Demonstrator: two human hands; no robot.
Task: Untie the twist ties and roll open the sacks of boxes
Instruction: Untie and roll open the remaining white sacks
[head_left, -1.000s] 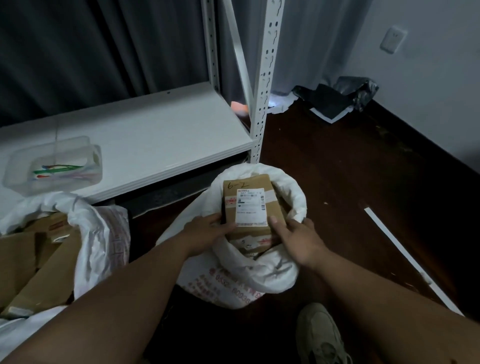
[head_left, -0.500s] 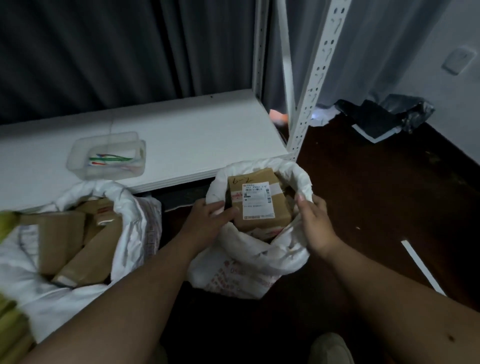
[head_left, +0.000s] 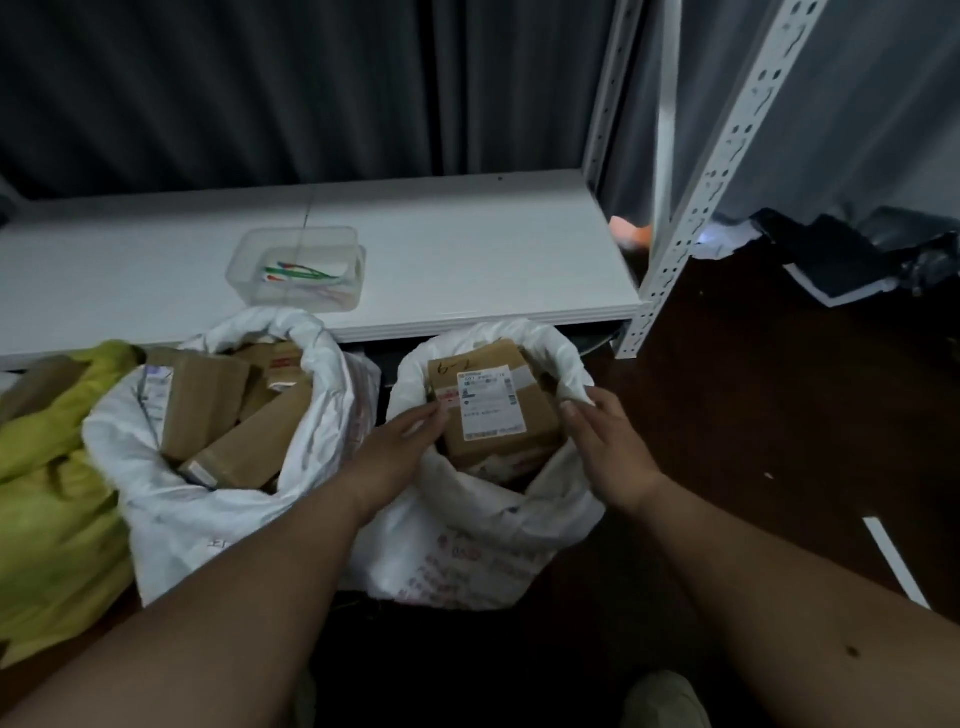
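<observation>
Crinkled plastic sack (head_left: 467, 519), cardboard box (head_left: 493, 410)

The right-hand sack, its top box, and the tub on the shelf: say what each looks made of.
Right-hand sack: thin white woven plastic by its crumpled, rolled rim, though the weave is unclear. Top box: matte brown cardboard with a white paper label. Tub: clear rigid plastic, contents visible through its walls.
</observation>
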